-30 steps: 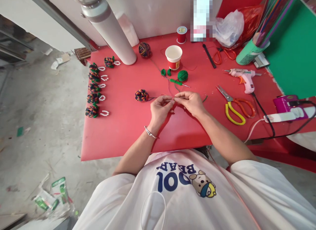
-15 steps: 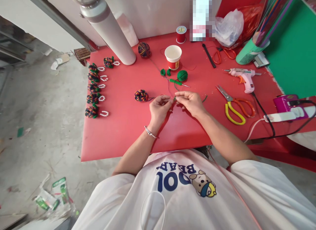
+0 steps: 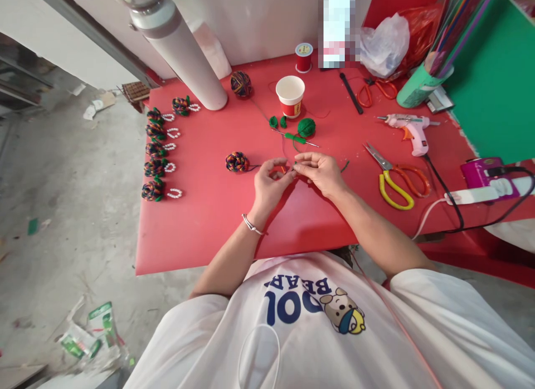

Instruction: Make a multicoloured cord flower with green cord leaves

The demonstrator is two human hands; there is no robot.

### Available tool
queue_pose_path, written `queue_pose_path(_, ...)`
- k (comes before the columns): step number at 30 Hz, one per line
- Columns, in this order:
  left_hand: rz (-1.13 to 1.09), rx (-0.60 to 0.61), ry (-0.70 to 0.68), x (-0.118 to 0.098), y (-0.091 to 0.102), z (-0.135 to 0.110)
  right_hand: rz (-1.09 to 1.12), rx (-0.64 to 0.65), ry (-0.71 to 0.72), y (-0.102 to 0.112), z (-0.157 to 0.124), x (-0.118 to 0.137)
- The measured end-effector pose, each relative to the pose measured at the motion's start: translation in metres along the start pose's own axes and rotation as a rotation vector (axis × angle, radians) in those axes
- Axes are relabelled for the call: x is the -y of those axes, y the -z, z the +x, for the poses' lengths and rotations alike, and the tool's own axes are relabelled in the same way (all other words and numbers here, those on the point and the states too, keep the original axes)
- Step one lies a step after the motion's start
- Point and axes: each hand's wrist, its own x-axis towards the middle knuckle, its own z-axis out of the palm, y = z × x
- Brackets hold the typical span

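Note:
My left hand point(image 3: 271, 183) and my right hand point(image 3: 320, 171) meet fingertip to fingertip over the red table point(image 3: 200, 222), both pinched on a thin green cord point(image 3: 292, 167). A dark strand runs left from the fingers to a multicoloured woven knot point(image 3: 237, 161) lying on the table. Just beyond my hands lie a small ball of green cord point(image 3: 306, 127) and a green-handled needle tool point(image 3: 292, 137). What exactly sits between the fingertips is too small to make out.
Several finished knots with white bead loops point(image 3: 155, 167) line the left edge. A paper cup point(image 3: 291, 95), red thread spool point(image 3: 304, 56), yarn ball point(image 3: 241, 83), yellow-handled scissors point(image 3: 397, 180), glue gun point(image 3: 412, 131), power strip point(image 3: 485, 193) and a white pipe point(image 3: 184, 54) stand around.
My hands stay pinched together; the fingers shift slightly on the cord. The view has drifted a little.

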Motion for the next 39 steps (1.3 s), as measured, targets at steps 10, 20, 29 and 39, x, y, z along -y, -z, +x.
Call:
queue_pose_path(10, -0.16, 0.157, 0.254, -0.01, -0.001, 0.002, -0.01, -0.012, 0.037, 0.001, 0.0, -0.003)
queue_pose_path(20, -0.222, -0.004, 0.278, -0.016, -0.008, 0.0, -0.021, -0.034, 0.007, 0.001, -0.003, 0.001)
queue_pose_path(29, -0.22, -0.009, 0.229, -0.008, -0.011, 0.0, 0.009, 0.009, -0.026, 0.001, -0.004, 0.006)
queue_pose_path(39, -0.134, 0.034, 0.227, -0.009, -0.011, -0.002, 0.009, 0.009, 0.023, 0.004, -0.001, 0.003)
